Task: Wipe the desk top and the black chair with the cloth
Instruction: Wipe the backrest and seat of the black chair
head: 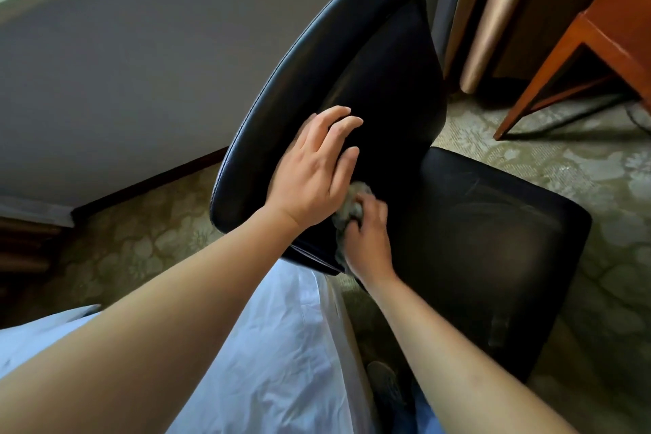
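A person's left hand (310,166) rests with fingers spread wide on the curved backrest of a glossy black leather chair (352,56), steadying it, while the right hand (366,240) grips a bunched grey cloth (352,204) low against the backrest, where it meets the seat. The chair-wiping step appears under way; the scuffed seat likely comes next, calling for broad strokes.

a furnished bedroom, likely a hotel room: pale floral-patterned carpet (599,166), long golden drapes (493,10), reddish-brown wooden desk (606,32), white bed linen (281,345), black leather chair (475,222).
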The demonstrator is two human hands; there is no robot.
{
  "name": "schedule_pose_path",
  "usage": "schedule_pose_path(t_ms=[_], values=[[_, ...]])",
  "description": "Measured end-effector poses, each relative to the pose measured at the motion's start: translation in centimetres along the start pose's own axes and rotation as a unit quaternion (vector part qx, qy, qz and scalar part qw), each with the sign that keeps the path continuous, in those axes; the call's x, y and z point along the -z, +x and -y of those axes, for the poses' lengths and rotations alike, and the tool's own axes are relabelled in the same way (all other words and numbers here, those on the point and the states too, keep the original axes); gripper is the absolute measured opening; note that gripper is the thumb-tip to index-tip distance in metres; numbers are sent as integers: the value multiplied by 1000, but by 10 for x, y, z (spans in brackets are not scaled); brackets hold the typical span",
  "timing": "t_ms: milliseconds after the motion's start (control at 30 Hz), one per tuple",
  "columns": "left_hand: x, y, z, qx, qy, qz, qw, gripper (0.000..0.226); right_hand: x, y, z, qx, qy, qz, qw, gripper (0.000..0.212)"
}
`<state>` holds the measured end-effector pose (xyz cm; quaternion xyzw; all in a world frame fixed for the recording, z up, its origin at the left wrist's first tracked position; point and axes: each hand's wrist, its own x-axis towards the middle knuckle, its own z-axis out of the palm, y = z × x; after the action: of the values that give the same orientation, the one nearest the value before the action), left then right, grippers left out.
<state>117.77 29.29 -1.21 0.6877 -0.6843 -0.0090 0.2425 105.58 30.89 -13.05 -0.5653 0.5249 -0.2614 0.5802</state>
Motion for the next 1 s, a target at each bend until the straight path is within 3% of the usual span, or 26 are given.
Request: schedule_pose_path(t_ms=[100, 200, 433, 533, 600, 733, 900, 1000], values=[[-1, 0, -2, -3, 2, 1, 1000, 38, 2, -15, -45, -180, -9, 27, 983, 52], [-1, 3, -5, -4, 0, 0, 1000, 37, 11, -10, -40, -228, 43, 43, 972, 51], [3, 4, -6, 7, -22, 2, 1000, 40, 10, 19, 69, 25, 7, 37, 999, 31], [4, 6, -6, 15, -29, 4, 999, 42, 13, 18, 63, 94, -4, 37, 995, 25], [3, 5, -5, -4, -18, 3, 1000, 39, 11, 11, 33, 102, -5, 33, 994, 33], [-2, 5, 0, -12, 28, 5, 1000, 35, 10, 16, -25, -53, 19, 6, 998, 41], [-10, 4, -2, -23, 168, 63, 983, 40, 12, 19, -77, -212, 94, 18, 973, 44], [-7, 4, -3, -44, 124, 40, 991, 32, 12, 7, -89, -290, 146, 45, 945, 36]])
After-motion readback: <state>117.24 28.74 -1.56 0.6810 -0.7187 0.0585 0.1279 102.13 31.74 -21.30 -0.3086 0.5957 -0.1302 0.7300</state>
